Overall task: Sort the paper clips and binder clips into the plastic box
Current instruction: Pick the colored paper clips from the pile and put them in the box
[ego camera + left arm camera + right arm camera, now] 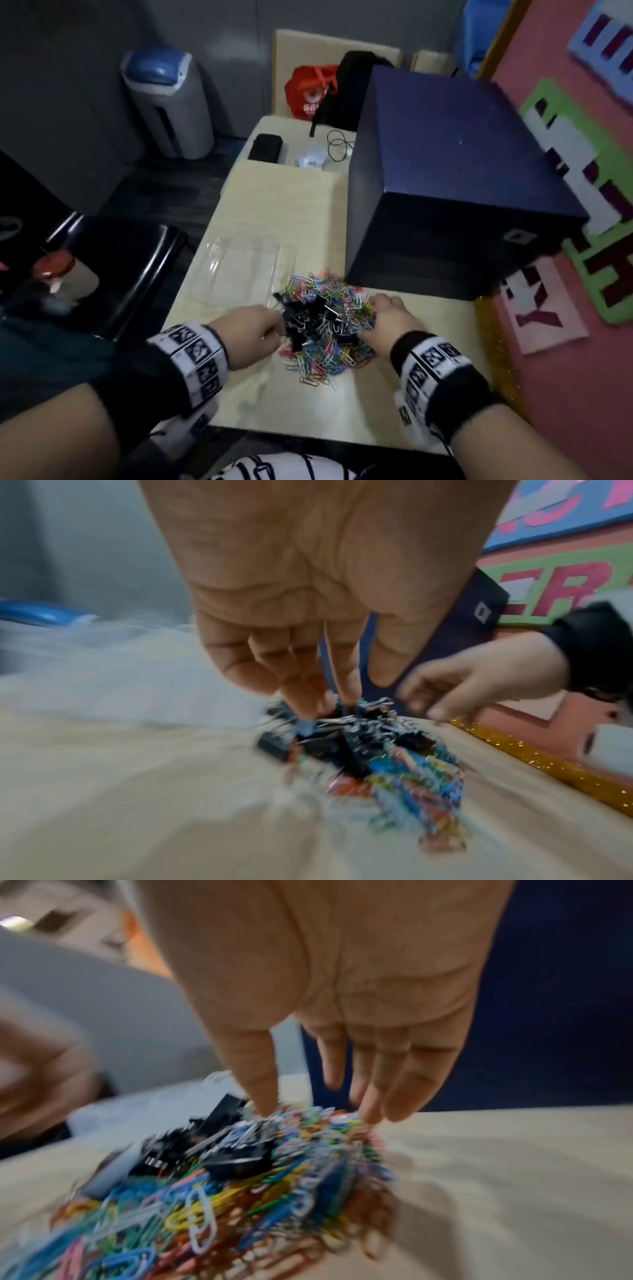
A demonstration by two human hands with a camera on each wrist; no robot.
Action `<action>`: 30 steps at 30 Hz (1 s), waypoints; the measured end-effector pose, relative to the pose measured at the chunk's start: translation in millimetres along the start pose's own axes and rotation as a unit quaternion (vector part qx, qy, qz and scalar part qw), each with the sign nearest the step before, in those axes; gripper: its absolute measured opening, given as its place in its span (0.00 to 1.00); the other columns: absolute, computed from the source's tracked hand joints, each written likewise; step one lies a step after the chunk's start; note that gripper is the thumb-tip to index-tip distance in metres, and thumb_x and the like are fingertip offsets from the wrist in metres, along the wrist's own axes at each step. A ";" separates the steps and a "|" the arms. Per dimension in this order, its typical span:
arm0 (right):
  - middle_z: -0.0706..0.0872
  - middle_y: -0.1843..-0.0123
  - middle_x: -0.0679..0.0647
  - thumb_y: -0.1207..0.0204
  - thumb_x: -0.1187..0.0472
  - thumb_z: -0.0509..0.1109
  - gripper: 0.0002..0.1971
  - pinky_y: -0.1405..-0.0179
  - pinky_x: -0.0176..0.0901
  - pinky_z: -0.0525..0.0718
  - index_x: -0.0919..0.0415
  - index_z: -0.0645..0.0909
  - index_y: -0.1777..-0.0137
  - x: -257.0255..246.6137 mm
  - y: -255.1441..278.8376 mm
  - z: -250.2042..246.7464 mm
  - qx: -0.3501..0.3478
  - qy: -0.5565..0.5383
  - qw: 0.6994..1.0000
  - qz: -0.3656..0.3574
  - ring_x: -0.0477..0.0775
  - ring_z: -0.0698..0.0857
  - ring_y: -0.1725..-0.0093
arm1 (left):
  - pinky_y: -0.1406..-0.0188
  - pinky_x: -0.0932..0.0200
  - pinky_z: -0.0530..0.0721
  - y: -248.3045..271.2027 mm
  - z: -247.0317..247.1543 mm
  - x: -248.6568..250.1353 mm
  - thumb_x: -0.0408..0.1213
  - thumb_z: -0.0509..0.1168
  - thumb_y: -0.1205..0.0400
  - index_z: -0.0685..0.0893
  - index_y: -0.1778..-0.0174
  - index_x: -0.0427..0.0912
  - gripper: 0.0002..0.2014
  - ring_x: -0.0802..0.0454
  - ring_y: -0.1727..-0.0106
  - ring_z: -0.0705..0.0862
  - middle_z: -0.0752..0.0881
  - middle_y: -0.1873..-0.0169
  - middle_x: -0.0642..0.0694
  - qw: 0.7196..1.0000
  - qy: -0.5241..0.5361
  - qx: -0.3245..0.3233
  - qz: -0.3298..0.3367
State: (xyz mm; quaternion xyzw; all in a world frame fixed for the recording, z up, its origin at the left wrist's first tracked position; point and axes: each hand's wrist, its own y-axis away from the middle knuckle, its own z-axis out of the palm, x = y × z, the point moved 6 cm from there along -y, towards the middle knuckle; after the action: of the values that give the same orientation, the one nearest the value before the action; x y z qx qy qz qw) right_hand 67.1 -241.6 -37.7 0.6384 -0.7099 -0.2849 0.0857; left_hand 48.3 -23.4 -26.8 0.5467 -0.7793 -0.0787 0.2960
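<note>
Separation of one mixed heap on the worktop [291, 404], just before the clear plastic box [246, 263]: black binder clips [305, 320] are best pinched by the left hand [248, 330], its grip narrowed on them, while coloured paper clips [329, 359] are raked aside by the right hand [390, 322], its grip loosely spread.

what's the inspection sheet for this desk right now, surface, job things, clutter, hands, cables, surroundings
surface: pale table, mostly bare near the front.
job's things: coloured paper clips and black binder clips mixed in one pile; clear plastic box behind-left, apparently empty.
clutter: dark blue box, black pouch.
grippers: left hand fingers in the binder clips, grip unclear; right hand fingertips on the paper clips.
cables: black loop.
surroundings: bin, pink wall.
</note>
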 end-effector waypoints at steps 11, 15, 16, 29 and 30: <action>0.51 0.16 0.48 0.25 0.66 0.63 0.38 0.27 0.55 0.68 0.39 0.53 0.19 -27.6 -29.8 27.8 -0.051 0.087 0.993 -0.061 0.64 0.58 0.22 | 0.32 0.44 0.76 -61.6 1.3 12.8 0.45 0.61 0.20 0.64 0.23 0.57 0.28 0.43 0.25 0.67 0.63 0.22 0.47 0.992 -0.116 0.043 0.036; 0.64 0.25 0.55 0.22 0.68 0.59 0.28 0.35 0.53 0.74 0.51 0.63 0.23 -14.7 -31.2 28.5 -0.004 0.064 0.998 -0.001 0.63 0.65 0.29 | 0.36 0.46 0.78 -80.0 3.5 11.4 0.46 0.58 0.18 0.67 0.24 0.54 0.24 0.44 0.29 0.73 0.73 0.29 0.48 0.986 -0.157 -0.008 0.047; 0.65 0.26 0.56 0.21 0.66 0.59 0.25 0.36 0.52 0.73 0.52 0.64 0.25 -11.1 -32.3 28.0 0.001 0.056 0.998 0.011 0.63 0.67 0.30 | 0.38 0.46 0.80 -84.5 1.1 11.7 0.46 0.57 0.17 0.70 0.26 0.53 0.22 0.44 0.32 0.75 0.76 0.32 0.48 0.985 -0.163 -0.011 0.049; 0.68 0.28 0.58 0.17 0.65 0.60 0.21 0.38 0.51 0.75 0.55 0.64 0.25 -2.9 -48.2 25.4 0.036 0.034 0.997 0.063 0.66 0.72 0.32 | 0.52 0.50 0.73 -86.0 -44.2 -46.8 0.42 0.63 0.19 0.79 0.45 0.42 0.10 0.45 0.53 0.82 0.82 0.57 0.47 0.968 -0.128 0.048 -0.212; 0.69 0.28 0.58 0.18 0.65 0.60 0.22 0.38 0.51 0.75 0.55 0.64 0.25 -2.8 -49.3 25.4 0.037 0.037 0.997 0.060 0.66 0.72 0.32 | 0.54 0.51 0.73 -89.4 -41.5 -45.8 0.37 0.62 0.20 0.81 0.48 0.43 0.07 0.46 0.56 0.81 0.80 0.62 0.49 0.970 -0.136 0.036 -0.199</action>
State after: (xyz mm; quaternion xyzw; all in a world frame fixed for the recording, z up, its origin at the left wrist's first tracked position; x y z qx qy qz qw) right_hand 97.5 -232.6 -83.2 0.6074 -0.7532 -0.2295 0.1049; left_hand 153.5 -8.7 -50.1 0.6850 -0.6902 -0.1818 0.1459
